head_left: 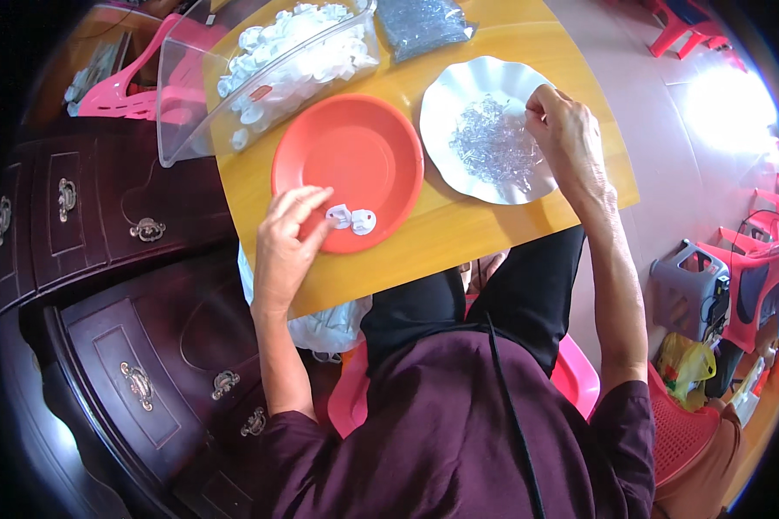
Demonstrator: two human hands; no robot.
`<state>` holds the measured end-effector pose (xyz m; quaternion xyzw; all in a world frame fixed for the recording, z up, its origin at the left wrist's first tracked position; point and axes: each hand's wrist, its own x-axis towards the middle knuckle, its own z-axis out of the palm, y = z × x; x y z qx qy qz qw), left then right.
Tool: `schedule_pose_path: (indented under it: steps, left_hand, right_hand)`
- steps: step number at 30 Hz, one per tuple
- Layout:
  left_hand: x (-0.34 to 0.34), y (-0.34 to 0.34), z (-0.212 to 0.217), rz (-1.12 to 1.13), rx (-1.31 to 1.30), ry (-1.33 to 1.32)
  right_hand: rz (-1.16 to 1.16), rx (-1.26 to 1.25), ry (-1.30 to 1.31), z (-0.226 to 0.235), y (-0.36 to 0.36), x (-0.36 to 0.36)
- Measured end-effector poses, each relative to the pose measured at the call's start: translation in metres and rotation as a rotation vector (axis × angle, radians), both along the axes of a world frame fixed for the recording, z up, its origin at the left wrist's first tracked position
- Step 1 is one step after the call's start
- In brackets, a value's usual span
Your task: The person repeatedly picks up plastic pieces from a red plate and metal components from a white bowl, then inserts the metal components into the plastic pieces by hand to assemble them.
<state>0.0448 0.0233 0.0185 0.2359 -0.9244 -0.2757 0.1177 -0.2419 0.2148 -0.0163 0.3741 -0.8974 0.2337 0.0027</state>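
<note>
An orange-red plate (348, 143) lies on the table with two small white plastic pieces (363, 222) side by side near its front edge. My left hand (290, 238) reaches over the plate's left rim, its thumb and fingers apart, the tips right next to the left piece; whether they touch it I cannot tell. To the right is a white wavy-rimmed plate (450, 86) holding a heap of tiny shiny metal-like bits (493, 143). Over its right side, my right hand (571, 134) has its fingertips pinched together; what they hold is too small to make out.
A clear plastic bin (182, 130) full of white pieces (299, 52) stands at the table's back left. Beside it lies a clear bag of grey contents (424, 26). Dark wooden drawers (130, 346) flank the left; a grey stool (688, 290) and pink chairs are on the right.
</note>
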Motion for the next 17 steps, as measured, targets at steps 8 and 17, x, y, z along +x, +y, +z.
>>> schedule_pose_path:
  steps: [8, 17]
  left_hand:
    - [0.0, 0.018, -0.018, 0.011, -0.11, -0.101]
    - [-0.004, 0.022, -0.014, 0.1, -0.063, -0.008]
  right_hand:
    - [0.116, -0.233, -0.176, 0.019, 0.009, 0.027]
    - [-0.002, -0.708, -1.226, 0.006, 0.023, 0.066]
